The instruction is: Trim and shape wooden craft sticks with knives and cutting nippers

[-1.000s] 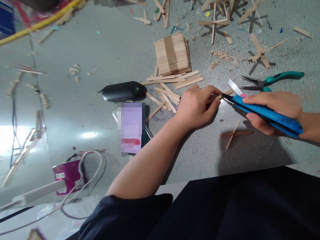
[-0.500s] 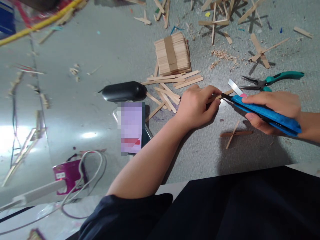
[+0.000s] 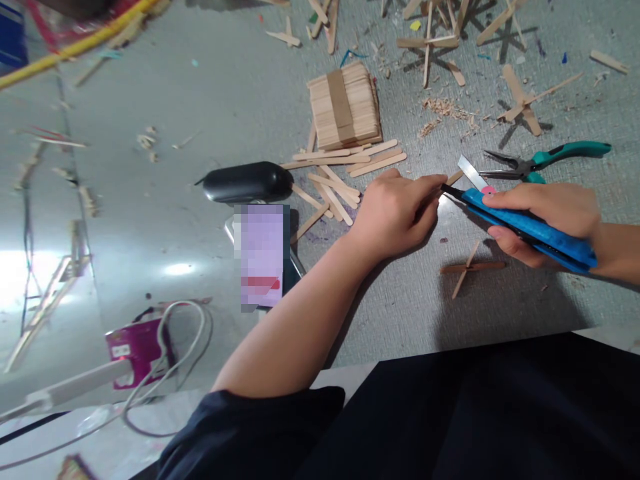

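My left hand (image 3: pixel 397 210) is closed round a wooden craft stick (image 3: pixel 454 178); most of the stick is hidden under the fingers, and its end pokes out past them. Wrapped in my right hand (image 3: pixel 547 217) are blue-handled shears (image 3: pixel 525 223) with a flat, wide blade (image 3: pixel 473 172). The blade stands apart from the lower black jaw (image 3: pixel 450 193), whose tip is at my left fingertips. Just below lies a small cross of sticks (image 3: pixel 467 268). Green-handled needle-nose pliers (image 3: pixel 525 167) lie beyond the blade.
A banded bundle of craft sticks (image 3: pixel 345 107) stands behind loose sticks (image 3: pixel 335 190). At left are a black case (image 3: pixel 247 182), a phone (image 3: pixel 263 253) and a purple box (image 3: pixel 137 353) with a white cable. Wood shavings (image 3: pixel 445 110) and stick crosses (image 3: pixel 523 103) lie at the back.
My left fingers have shifted slightly forward and cover more of the craft stick. The shears and my right hand have barely moved, and the blade is still raised off the jaw.
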### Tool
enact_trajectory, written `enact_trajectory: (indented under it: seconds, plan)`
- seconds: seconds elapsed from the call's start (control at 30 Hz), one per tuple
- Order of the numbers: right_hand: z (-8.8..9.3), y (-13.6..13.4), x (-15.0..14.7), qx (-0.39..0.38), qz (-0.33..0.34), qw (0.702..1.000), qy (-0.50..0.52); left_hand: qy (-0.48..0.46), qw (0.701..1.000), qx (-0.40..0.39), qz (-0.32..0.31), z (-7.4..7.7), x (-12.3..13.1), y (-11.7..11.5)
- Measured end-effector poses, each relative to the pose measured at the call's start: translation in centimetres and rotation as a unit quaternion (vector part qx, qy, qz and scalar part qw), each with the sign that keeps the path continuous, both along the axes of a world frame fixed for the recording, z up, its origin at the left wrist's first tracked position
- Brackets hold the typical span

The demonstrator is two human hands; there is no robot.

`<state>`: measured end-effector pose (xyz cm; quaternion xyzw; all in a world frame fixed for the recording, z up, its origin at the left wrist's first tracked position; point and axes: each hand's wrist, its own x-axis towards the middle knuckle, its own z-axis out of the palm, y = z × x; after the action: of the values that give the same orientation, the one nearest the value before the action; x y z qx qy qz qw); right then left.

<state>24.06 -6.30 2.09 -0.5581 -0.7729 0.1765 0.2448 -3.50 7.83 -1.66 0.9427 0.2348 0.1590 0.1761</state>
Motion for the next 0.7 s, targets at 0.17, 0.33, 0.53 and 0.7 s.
enact_trajectory:
  seconds: [0.17, 0.33, 0.53, 0.7]
  plan:
    - [0.2, 0.2, -0.33, -0.019, 0.004, 1.0, -0.001, 0.009, 1.0, 0.016, -0.001, 0.14, 0.17, -0.06]
    - [-0.54, 0.06, -0.29, -0.01, 0.004, 1.0, -0.012, 0.023, 1.0, 0.017, 0.003, 0.44, 0.26, -0.09]
    - [-0.42, 0.17, -0.27, -0.01, 0.011, 1.0, -0.006, 0.026, 0.999, 0.03, 0.001, 0.22, 0.3, -0.17]
    - [-0.24, 0.06, -0.49, 0.034, 0.032, 0.999, -0.013, 0.015, 0.999, 0.03, 0.009, -0.07, 0.27, -0.17]
